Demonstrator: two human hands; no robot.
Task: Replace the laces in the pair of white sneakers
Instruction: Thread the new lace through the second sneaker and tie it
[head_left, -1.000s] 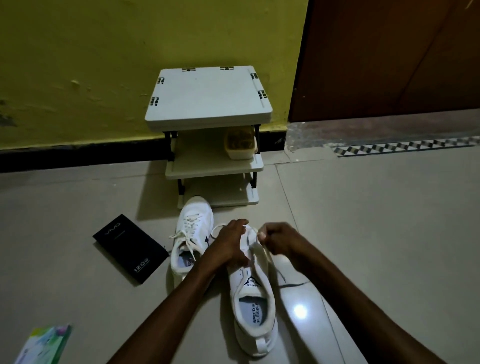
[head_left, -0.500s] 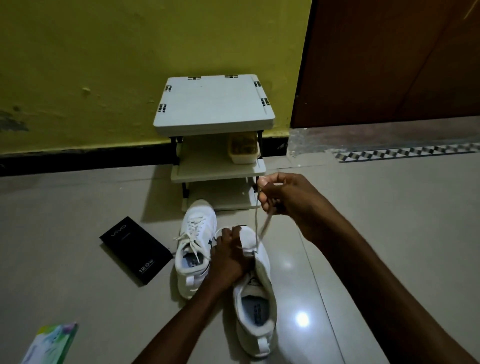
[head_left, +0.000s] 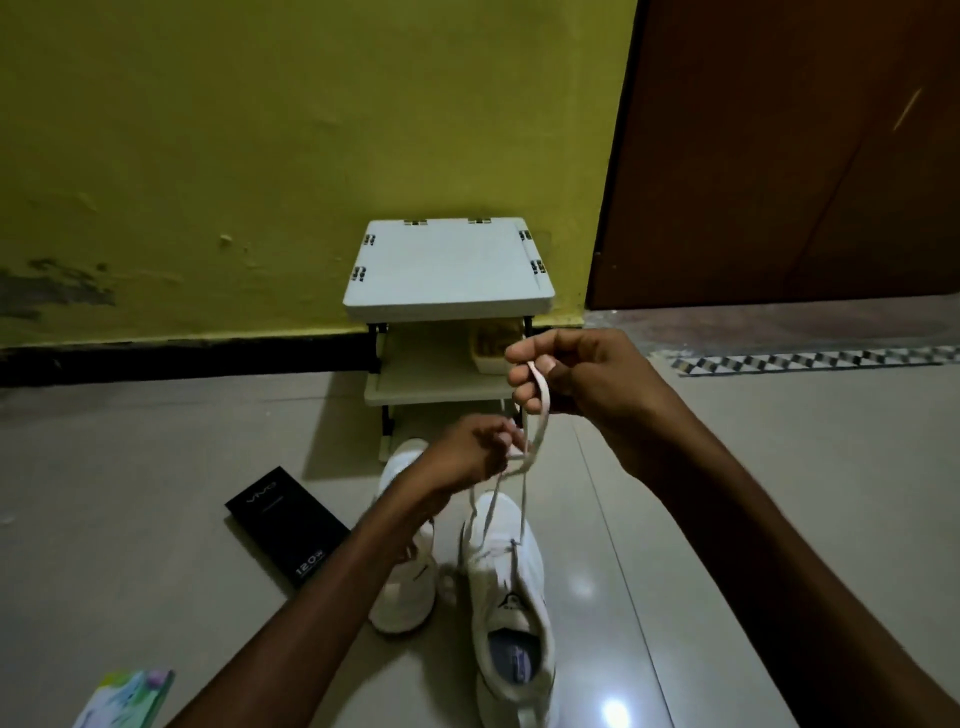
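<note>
Sneaker (head_left: 506, 587) toe toward wall (head_left: 260, 156), lace (head_left: 543, 415) upright, pinched by left hand (head_left: 467, 454), right hand (head_left: 576, 374)

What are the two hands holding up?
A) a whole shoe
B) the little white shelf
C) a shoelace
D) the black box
C: the left hand and the right hand both pinch a pale shoelace, which hangs down to the nearer white sneaker on the floor.
</note>
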